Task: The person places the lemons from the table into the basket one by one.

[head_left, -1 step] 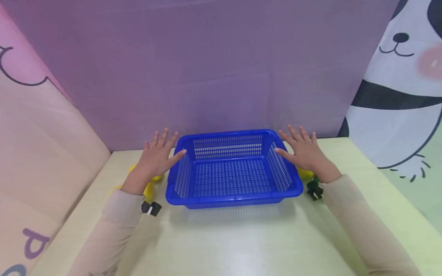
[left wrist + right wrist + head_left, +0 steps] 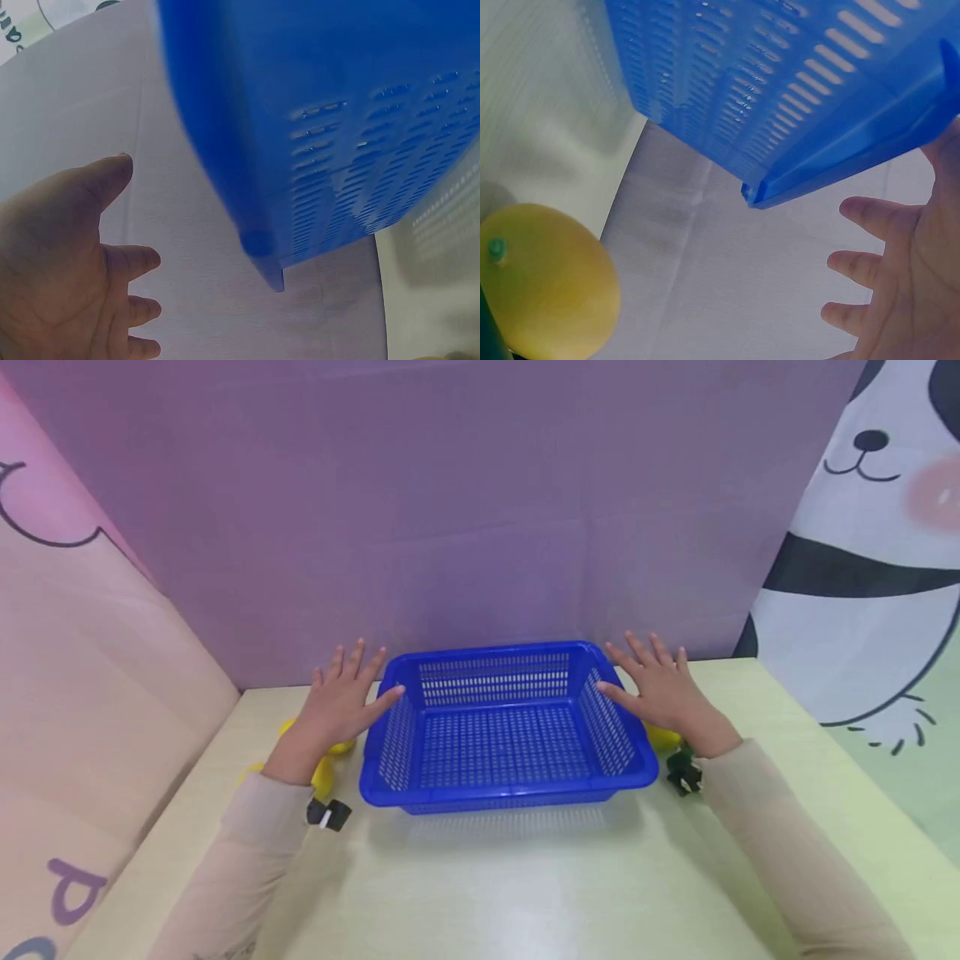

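Note:
A blue plastic basket [image 2: 510, 791] with slotted walls stands upright on the table, with nothing inside. My left hand [image 2: 337, 706] is spread flat by its left side, thumb tip overlapping the rim in the head view. The left wrist view shows a gap between that hand [image 2: 60, 270] and the basket wall [image 2: 315, 180]. At the right side, my right hand [image 2: 663, 693] is likewise spread, its thumb over the rim. From the right wrist, straight fingers [image 2: 859, 270] point past the basket's edge [image 2: 840, 176]. Neither hand grips anything.
Yellow objects [image 2: 324, 777] and a black-and-white piece [image 2: 328, 814] lie under the left forearm, partly hidden. Beside the right wrist are a yellow fruit [image 2: 547, 285] with a green nub and a dark green-black item [image 2: 684, 774]. A purple cloth wall [image 2: 480, 527] rises behind the table.

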Motion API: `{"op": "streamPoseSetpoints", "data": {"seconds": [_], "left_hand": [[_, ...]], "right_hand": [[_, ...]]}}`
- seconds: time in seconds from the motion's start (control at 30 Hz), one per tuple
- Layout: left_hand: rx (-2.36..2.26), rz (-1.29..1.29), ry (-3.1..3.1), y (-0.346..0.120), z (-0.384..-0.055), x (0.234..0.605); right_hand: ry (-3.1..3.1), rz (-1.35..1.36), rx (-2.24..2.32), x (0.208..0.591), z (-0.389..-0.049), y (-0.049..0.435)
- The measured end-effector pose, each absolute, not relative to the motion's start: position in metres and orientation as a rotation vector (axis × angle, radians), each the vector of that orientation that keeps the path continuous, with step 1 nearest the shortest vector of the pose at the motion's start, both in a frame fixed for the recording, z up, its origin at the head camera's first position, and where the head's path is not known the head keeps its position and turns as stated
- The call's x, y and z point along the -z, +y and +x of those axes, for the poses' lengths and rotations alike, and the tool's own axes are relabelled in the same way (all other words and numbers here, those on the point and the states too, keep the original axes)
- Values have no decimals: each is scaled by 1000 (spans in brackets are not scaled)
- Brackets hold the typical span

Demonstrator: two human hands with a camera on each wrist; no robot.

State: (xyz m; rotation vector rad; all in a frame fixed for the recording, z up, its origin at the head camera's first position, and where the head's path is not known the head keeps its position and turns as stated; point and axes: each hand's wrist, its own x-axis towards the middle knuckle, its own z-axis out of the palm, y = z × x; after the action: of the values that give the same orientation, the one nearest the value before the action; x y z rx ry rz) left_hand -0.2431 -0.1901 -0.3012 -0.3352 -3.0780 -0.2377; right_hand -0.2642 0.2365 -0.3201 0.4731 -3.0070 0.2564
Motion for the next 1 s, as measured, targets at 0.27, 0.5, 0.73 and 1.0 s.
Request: {"op": "streamPoseSetpoints", "data": {"seconds": [0.27,0.5,0.73,1.0], "left_hand": [[232,-326,-3076,-191,-244,298],[249,-338,-3083,-191,-246,299],[239,-350,-3082,-193,-246,299],[249,-345,-3084,-195,-248,305]], "right_hand": [[-3007,477,-265,316,-266,236],[-3012,472,-258,319,-268,238],[-3017,460,-287,321,-269,238],[-3009,461,-318,321,-270,240]]}}
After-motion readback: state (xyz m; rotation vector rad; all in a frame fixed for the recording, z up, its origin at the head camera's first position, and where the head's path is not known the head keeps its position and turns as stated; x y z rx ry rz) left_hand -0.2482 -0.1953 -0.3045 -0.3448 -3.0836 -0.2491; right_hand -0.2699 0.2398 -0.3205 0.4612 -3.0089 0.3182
